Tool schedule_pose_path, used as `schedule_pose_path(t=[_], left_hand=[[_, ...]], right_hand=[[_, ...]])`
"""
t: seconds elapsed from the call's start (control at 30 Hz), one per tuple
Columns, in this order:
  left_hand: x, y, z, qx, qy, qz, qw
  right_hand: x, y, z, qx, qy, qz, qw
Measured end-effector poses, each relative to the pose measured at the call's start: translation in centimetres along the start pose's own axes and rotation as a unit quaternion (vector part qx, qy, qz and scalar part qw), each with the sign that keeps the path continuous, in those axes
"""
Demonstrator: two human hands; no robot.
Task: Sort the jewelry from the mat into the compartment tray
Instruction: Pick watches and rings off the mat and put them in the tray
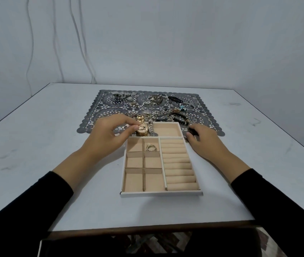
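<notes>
One pale table (36,145) was spread beneath everything, and a dark grey lace-cut mat (99,106) was laid across its far middle. Much jewelry (155,113) was scattered over the mat, including a pearl strand (151,101), a dark beaded bracelet (181,117) and a small turquoise piece (182,107). A white compartment tray (160,193) with beige lining was set nearer, its far edge overlapping the mat's near edge. It was divided into a long compartment along the far side, six small square cells at the near left and a bank of ring rolls at the near right. The left hand (108,134), sleeved in black to the forearm, was held at the tray's far left corner. A gold watch (142,127) was pinched between its thumb and forefinger at the left end of the long compartment. A silver watch band (150,127) was seen just beside the gold one. The right hand (203,140) was rested just beside the tray's far right corner, its fingers curled round a small dark item (192,131) that could not be made out. A few rings (150,147) were seen lying in the far right square cell.
</notes>
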State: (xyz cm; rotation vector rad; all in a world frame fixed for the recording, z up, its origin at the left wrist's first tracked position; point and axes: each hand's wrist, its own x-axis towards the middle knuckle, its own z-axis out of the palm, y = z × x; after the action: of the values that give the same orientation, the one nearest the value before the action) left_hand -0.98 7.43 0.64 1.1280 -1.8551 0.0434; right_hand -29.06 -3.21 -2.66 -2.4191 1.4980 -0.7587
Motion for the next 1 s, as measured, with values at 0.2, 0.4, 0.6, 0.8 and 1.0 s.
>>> schedule_pose_path(t=[0.2, 0.4, 0.6, 0.8, 1.0], left_hand=[[-0.4, -0.3, -0.2, 0.006, -0.054, 0.005, 0.999], [-0.8, -0.4, -1.1, 0.054, -0.127, 0.053, 0.989], [-0.7, -0.2, -1.7, 0.093, -0.193, 0.062, 0.975], [-0.3, -0.2, -2.1, 0.035, -0.202, 0.0, 0.979], [0.4, -0.3, -2.1, -0.054, -0.22, -0.12, 0.967]], right_hand=[[0.0, 0.0, 0.0, -0.003, 0.001, -0.007, 1.0], [0.0, 0.0, 0.0, -0.005, 0.003, -0.01, 1.0], [0.1, 0.2, 0.2, -0.009, 0.005, -0.017, 1.0], [0.2, 0.3, 0.2, -0.013, 0.006, -0.017, 1.0], [0.2, 0.2, 0.1, -0.022, 0.008, -0.019, 1.0]])
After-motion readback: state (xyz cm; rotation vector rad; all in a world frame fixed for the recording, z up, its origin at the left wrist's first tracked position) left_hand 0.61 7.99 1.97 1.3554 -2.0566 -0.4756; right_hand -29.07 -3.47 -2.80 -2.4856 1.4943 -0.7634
